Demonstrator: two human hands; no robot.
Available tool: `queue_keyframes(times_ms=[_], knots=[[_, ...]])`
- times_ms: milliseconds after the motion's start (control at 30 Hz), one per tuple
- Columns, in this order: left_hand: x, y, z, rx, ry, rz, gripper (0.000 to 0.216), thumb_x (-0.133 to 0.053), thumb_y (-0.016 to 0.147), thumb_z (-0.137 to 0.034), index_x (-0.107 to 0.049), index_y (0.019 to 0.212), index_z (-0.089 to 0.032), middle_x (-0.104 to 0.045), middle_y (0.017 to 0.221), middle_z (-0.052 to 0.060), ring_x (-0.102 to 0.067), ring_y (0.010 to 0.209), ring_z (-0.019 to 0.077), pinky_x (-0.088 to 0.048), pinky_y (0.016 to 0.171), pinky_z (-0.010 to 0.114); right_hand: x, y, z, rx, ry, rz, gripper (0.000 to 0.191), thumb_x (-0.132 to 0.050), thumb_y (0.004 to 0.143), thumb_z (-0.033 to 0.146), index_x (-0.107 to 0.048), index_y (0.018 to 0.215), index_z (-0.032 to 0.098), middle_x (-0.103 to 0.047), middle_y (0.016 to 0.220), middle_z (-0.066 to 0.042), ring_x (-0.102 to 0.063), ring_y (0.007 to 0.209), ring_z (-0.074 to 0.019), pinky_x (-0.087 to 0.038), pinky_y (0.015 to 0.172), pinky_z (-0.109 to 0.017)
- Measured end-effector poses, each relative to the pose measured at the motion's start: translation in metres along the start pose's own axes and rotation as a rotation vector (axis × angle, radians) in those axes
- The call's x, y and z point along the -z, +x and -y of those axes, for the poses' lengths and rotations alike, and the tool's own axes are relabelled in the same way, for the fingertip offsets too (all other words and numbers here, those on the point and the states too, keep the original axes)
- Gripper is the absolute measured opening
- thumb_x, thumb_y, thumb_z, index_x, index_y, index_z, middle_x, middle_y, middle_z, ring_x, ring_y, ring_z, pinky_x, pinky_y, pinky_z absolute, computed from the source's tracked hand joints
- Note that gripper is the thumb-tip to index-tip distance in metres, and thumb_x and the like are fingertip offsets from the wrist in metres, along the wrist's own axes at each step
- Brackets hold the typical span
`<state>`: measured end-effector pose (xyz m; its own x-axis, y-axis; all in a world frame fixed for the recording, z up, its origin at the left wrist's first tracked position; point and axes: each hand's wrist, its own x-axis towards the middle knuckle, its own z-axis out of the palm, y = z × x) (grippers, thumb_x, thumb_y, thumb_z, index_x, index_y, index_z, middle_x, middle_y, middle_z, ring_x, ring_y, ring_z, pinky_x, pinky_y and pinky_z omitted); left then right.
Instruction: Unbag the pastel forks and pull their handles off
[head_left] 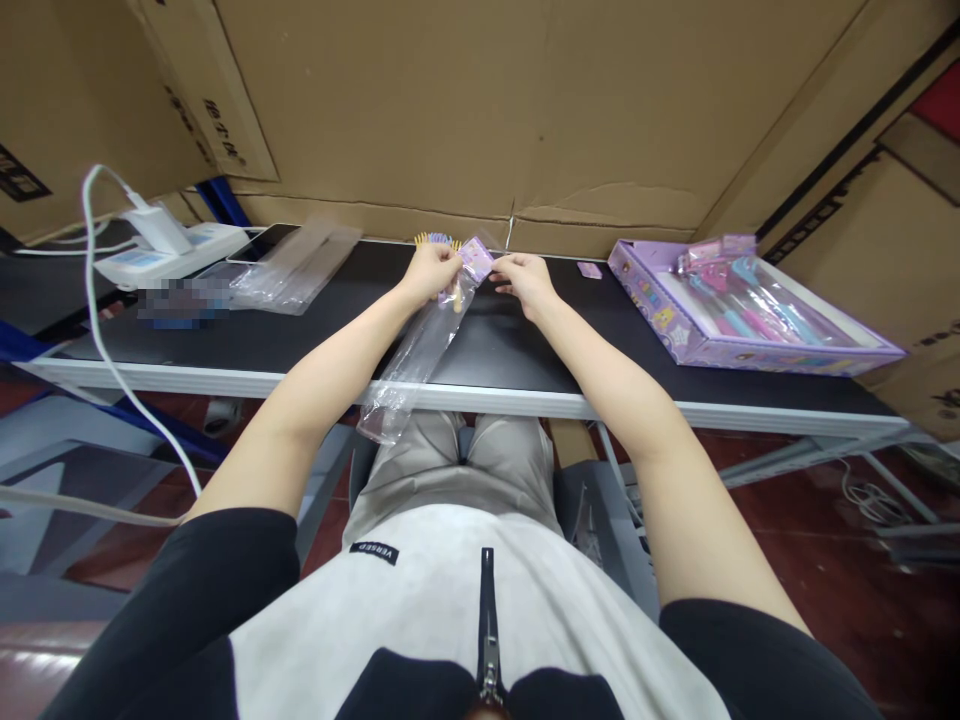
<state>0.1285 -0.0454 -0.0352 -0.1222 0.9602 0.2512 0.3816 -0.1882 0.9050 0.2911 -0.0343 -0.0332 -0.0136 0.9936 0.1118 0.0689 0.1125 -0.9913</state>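
1. Nearest the lens is my white top (pixel 352 620) with its black zip (pixel 488 600); beyond, my lap (pixel 491 470) meets the surface (pixel 517 350).
2. My left hand (pixel 430 273) pinches the left edge of the purple card (pixel 476 259), over the surface toward its far side. Bristles of a brush (pixel 437 240) show behind that hand.
3. My right hand (pixel 529 284) is at the card's right corner, fingers bunched; whether they grip card or just film, I can't tell.
4. From the card a clear bag (pixel 414 365) trails toward me and droops past the front edge. I think that overhang could snag or slide off if my pinch loosens.
5. Opposing pulls might crease the card, and bristles pressed into the film might tear it.
6. Rightward, a tag (pixel 590 270) lies near the box (pixel 772 356) of packets (pixel 757 300); a careless wrist could knock it.
7. Leftward, spare bags (pixel 304 268) lie beside a phone (pixel 264 243). The cable (pixel 100 290) hangs near my left arm: catching it could drag the power strip (pixel 187 255).
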Motion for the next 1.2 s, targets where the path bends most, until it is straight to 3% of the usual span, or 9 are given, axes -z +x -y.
queue_keyframes(times_ms=[300, 500, 767, 967, 1200], knots=[[0.003, 0.005, 0.007, -0.051, 0.074, -0.069, 0.036, -0.059, 0.089, -0.013, -0.048, 0.056, -0.019, -0.049, 0.045, -0.003, -0.044, 0.039, 0.0086, -0.038, 0.05, 0.02, -0.005, -0.005, -0.001, 0.089, -0.046, 0.016, 0.017, -0.067, 0.084, 0.007, -0.063, 0.069, 0.015, -0.064, 0.068, 0.003, -0.063, 0.067, -0.0079, -0.049, 0.06, -0.016], [0.003, 0.006, 0.008, -0.051, 0.097, -0.083, 0.037, -0.06, 0.089, -0.013, -0.049, 0.054, -0.019, -0.05, 0.044, -0.003, -0.046, 0.037, 0.0086, -0.036, 0.047, 0.02, -0.002, 0.001, 0.0, 0.124, 0.019, -0.063, 0.018, -0.062, 0.087, 0.007, -0.058, 0.072, 0.017, -0.061, 0.068, 0.005, -0.064, 0.065, -0.006, -0.047, 0.056, -0.013], [0.003, 0.008, 0.011, -0.064, 0.071, -0.083, 0.036, -0.057, 0.087, -0.009, -0.051, 0.052, -0.018, -0.054, 0.048, -0.001, -0.049, 0.041, 0.0098, -0.039, 0.049, 0.021, 0.007, 0.008, 0.009, 0.035, 0.193, -0.221, 0.018, -0.048, 0.095, 0.007, -0.051, 0.083, 0.019, -0.061, 0.069, 0.007, -0.06, 0.052, -0.0034, -0.039, 0.047, -0.012], [0.002, 0.006, 0.009, -0.059, 0.068, -0.074, 0.033, -0.056, 0.086, -0.007, -0.051, 0.054, -0.018, -0.055, 0.05, 0.0, -0.049, 0.041, 0.0099, -0.043, 0.051, 0.022, 0.015, 0.011, 0.008, -0.013, 0.193, -0.244, 0.024, -0.042, 0.092, 0.002, -0.056, 0.08, 0.018, -0.057, 0.066, 0.008, -0.053, 0.044, -0.0021, -0.037, 0.043, -0.013], [0.001, 0.006, 0.009, -0.066, 0.047, -0.061, 0.029, -0.056, 0.084, -0.005, -0.052, 0.058, -0.018, -0.056, 0.051, -0.001, -0.048, 0.04, 0.0088, -0.043, 0.05, 0.021, 0.036, 0.034, -0.002, -0.045, 0.121, -0.352, 0.019, -0.047, 0.086, 0.005, -0.06, 0.077, 0.016, -0.059, 0.068, 0.005, -0.055, 0.051, -0.0047, -0.04, 0.044, -0.014]])
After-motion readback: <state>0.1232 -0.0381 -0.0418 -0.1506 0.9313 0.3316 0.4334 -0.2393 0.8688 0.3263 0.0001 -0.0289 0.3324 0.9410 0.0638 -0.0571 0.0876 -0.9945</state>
